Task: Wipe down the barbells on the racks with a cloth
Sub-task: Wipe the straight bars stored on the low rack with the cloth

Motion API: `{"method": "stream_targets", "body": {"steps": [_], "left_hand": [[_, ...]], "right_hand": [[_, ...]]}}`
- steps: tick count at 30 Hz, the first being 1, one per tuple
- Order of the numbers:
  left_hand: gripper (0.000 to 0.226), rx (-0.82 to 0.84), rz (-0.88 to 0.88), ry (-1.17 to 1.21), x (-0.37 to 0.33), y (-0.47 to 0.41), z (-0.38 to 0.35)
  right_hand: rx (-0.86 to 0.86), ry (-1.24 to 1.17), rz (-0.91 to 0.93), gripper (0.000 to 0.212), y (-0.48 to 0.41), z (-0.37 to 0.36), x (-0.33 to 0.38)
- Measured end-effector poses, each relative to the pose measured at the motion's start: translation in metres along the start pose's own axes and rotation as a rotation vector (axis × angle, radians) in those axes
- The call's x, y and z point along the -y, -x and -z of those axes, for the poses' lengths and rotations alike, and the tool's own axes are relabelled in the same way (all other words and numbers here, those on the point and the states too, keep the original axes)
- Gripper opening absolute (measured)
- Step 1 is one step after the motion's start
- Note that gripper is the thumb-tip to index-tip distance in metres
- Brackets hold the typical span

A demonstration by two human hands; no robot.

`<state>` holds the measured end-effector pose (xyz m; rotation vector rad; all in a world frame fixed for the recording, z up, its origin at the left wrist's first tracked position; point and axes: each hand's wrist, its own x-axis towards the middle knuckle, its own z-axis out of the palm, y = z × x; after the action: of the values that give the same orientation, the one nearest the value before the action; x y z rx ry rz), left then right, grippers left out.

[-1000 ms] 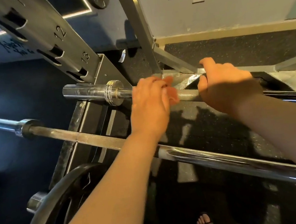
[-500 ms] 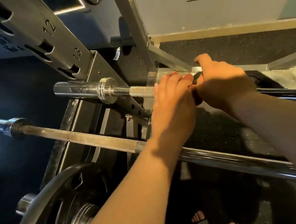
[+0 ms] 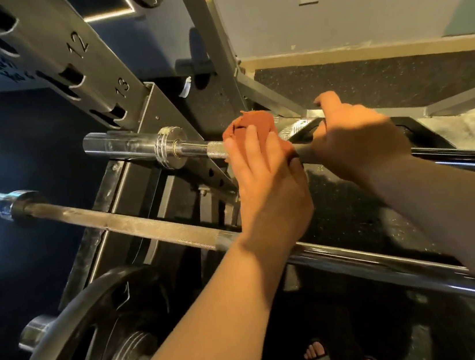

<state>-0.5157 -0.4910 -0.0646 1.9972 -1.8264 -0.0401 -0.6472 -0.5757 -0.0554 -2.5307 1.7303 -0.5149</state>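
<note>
The left grip (image 3: 263, 176) reaches forward on a bare forearm rising from the lower edge. Its wrist is straight and the back of the hand faces up, with the fingers (image 3: 251, 141) together and curved over a bunched rust-red cloth (image 3: 252, 122). Just beside it, the right grip (image 3: 357, 136) comes in from the right on a bare forearm, knuckles up. Its fingers wrap round a knurled steel barbell shaft (image 3: 214, 149), and the thumb (image 3: 325, 100) sticks up on the far side.
</note>
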Motion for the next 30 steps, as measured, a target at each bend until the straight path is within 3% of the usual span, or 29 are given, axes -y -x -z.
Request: {"method": "stream_targets", "body": {"steps": [2,4,7,11,13,15,18,23,26,28,30], "left_hand": [[0.044,0.084,0.003,-0.036,0.006,-0.017,0.008],[0.025,0.116,-0.034,-0.065,0.023,-0.034,0.009],[0.03,-0.009,0.191,0.075,0.045,-0.062,0.011],[0.011,0.147,0.436,0.024,0.001,-0.064,0.0],[0.006,0.207,0.234,0.164,-0.021,-0.042,-0.005],[0.016,0.242,-0.001,0.275,-0.017,-0.025,-0.003],[0.015,0.132,-0.217,0.177,0.022,-0.032,0.009],[0.014,-0.074,0.153,0.137,0.066,-0.039,0.011],[0.017,-0.145,0.366,0.18,0.037,-0.049,0.002],[0.009,-0.103,0.332,0.175,0.012,-0.049,-0.005],[0.004,0.008,0.161,0.061,-0.005,-0.039,-0.012]], "right_hand": [[-0.009,-0.036,0.007,0.045,0.0,0.0,0.0],[-0.009,-0.05,0.027,0.043,0.0,-0.001,-0.001],[0.034,-0.065,-0.007,0.035,0.001,0.001,-0.001],[0.041,-0.058,0.023,0.04,-0.001,0.003,0.001],[0.038,-0.009,0.074,0.055,0.0,0.003,0.0],[0.028,-0.009,0.104,0.058,0.002,0.003,-0.001],[-0.01,-0.073,0.11,0.071,0.002,0.004,-0.001],[0.026,-0.114,-0.029,0.041,0.002,0.005,0.002],[0.047,-0.087,-0.023,0.045,0.001,0.007,0.002],[0.028,-0.041,0.055,0.053,0.0,0.007,0.0],[0.053,-0.067,0.053,0.065,0.0,0.01,0.001]]}}
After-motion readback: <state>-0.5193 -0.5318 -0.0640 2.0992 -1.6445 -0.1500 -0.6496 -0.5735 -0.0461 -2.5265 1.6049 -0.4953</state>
